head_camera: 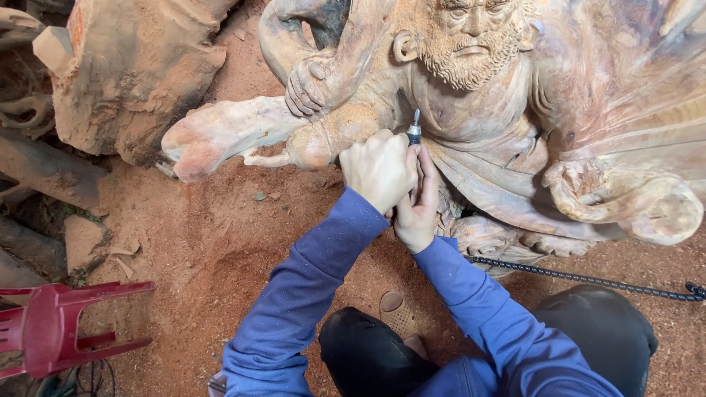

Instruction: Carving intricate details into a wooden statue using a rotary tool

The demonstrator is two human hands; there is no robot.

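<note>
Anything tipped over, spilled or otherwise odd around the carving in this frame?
Yes: the red plastic stool at lower left lies on its side, legs pointing right. Reddish sawdust covers the ground. Otherwise both hands, left hand and right hand, grip a slim rotary tool against the wooden statue.

place: outdoor woodcarving yard | signs: large carved wooden figure (500, 125), sawdust-covered ground (220, 242), rough timber blocks (132, 73)

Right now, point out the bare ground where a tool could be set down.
Freest patch: the sawdust ground bordered by the red plastic chair, the left sleeve and the carved arm above. A narrower strip lies beside the braided cable. Crowded: around both hands, left hand and right hand, gripping the rotary tool against the wooden statue.
</note>
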